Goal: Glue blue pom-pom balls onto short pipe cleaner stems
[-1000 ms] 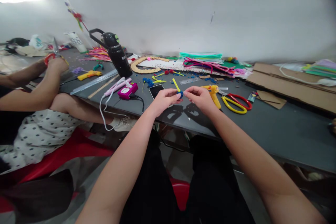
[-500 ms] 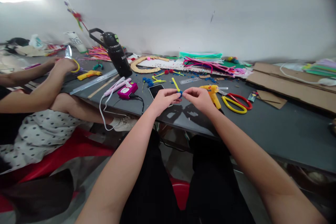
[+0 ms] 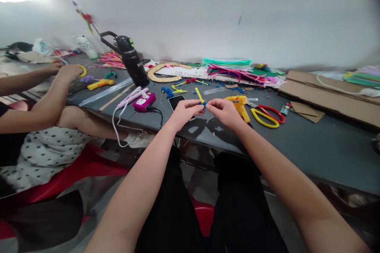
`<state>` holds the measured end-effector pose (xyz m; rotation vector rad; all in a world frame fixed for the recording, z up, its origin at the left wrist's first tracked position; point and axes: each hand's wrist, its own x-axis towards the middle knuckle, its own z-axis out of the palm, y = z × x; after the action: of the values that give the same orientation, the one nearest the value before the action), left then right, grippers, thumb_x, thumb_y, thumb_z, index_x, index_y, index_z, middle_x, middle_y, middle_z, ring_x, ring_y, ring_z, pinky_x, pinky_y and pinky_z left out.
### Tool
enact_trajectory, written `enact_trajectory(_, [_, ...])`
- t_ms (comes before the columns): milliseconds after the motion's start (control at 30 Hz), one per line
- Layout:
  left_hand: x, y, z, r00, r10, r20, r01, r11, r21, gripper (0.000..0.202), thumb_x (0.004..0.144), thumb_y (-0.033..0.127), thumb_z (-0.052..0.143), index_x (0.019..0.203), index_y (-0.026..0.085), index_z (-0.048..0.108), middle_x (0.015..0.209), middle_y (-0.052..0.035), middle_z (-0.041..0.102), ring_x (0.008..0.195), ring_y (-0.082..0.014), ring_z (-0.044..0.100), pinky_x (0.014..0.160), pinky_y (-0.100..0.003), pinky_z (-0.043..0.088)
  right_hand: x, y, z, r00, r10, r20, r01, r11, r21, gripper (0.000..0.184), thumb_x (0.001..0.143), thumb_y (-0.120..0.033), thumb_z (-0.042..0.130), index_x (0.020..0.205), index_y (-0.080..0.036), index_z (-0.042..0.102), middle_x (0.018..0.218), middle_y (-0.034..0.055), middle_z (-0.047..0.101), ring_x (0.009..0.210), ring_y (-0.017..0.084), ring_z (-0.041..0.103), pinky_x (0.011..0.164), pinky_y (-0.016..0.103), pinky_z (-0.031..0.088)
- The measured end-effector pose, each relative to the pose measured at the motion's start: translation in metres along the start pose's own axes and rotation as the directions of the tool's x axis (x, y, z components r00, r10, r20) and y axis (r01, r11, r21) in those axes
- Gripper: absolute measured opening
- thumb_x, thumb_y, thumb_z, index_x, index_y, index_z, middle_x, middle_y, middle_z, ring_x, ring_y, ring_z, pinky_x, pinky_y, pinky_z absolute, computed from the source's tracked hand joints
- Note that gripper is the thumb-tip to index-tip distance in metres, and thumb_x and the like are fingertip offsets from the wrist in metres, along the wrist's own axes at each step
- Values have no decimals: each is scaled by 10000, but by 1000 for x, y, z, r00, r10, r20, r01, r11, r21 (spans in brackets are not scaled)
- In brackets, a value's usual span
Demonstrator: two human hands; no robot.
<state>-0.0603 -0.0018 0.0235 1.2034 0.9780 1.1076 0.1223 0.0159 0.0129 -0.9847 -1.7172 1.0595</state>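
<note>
Between my two hands, above the table's front edge, is a small blue fuzzy pipe-cleaner piece (image 3: 204,104) with a yellow pipe-cleaner stem (image 3: 199,95) sticking up from it. My left hand (image 3: 188,111) pinches it from the left, thumb and fingers closed. From the other side my right hand (image 3: 222,110) has its fingertips closed on the blue part; most of that part is hidden by the fingers. A phone (image 3: 177,101) lies partly under my left hand. Just beyond my right hand is a yellow glue gun (image 3: 240,104), beside scissors (image 3: 268,118) with red and yellow handles.
A black bottle (image 3: 134,65) stands at the back left, near a magenta power adapter (image 3: 144,102) with white cable. Pink pipe cleaners (image 3: 234,73) and cardboard sheets (image 3: 323,91) lie along the wall. At left a co-worker's hand (image 3: 69,73) holds yellow-handled scissors.
My hands stay nearly in place, with the yellow stem tilting slightly. The co-worker's hands and scissors at left have shifted a little left, and the blades have dropped lower.
</note>
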Motion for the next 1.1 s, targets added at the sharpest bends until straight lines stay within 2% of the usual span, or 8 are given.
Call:
enact_trajectory(233, [0,-1,0,999,33,8,-34,999,30,399,682,323,780,1033,136,746,934,-92,736,848,-173,676,905,-372,509,0,0,-1,995,89,47,-93,990,102,351,724,-492,692,810,-152,668,561,-36,506,513,87,384,507,250,306])
enact_trajectory(600, [3,-5,-3,997,76,19,-77,995,65,396,709,326,758,1058,140,739,942,-94,736,840,-168,670,889,-370,516,0,1,-3,991,112,71,-123,977,177,324,715,-460,707,816,-154,673,566,-45,501,514,83,383,522,251,325])
enact_trajectory(1100, [2,-2,-1,999,48,15,-49,998,47,427,685,345,777,1054,133,744,889,-98,735,806,-171,666,864,-373,511,0,2,-1,991,124,53,-132,973,188,327,707,-476,711,807,-166,682,559,-39,499,507,85,384,506,251,328])
